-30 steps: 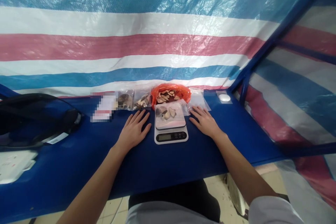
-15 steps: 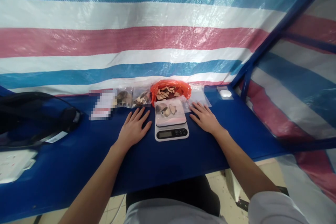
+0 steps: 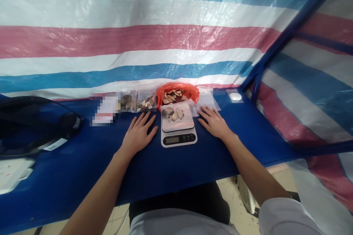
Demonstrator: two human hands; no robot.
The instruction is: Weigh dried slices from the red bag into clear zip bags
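Observation:
My left hand (image 3: 139,132) lies flat on the blue table, fingers spread, left of a white kitchen scale (image 3: 179,140). On the other side of the scale my right hand (image 3: 214,122) rests palm down, fingers apart, its fingertips close to the clear plastic bags. A clear bag with several dried slices (image 3: 174,114) lies on the scale's plate. Behind it sits an open red plastic bag (image 3: 192,90) holding many dried brownish slices. Two filled clear bags, one (image 3: 128,102) beside the other (image 3: 147,102), lie beyond my left fingers. Both hands are empty.
Flat clear bags (image 3: 209,99) lie behind my right hand. A round white object (image 3: 235,96) on a clear packet is at the back right. At left are a blurred-out paper (image 3: 106,109), a black headset-like item (image 3: 35,125) and a white power strip (image 3: 13,174). Striped sheeting (image 3: 138,40) rises behind.
The whole view has shifted slightly, with everything a little farther left and up. Both hands stay resting on the table, and the things on it have not moved.

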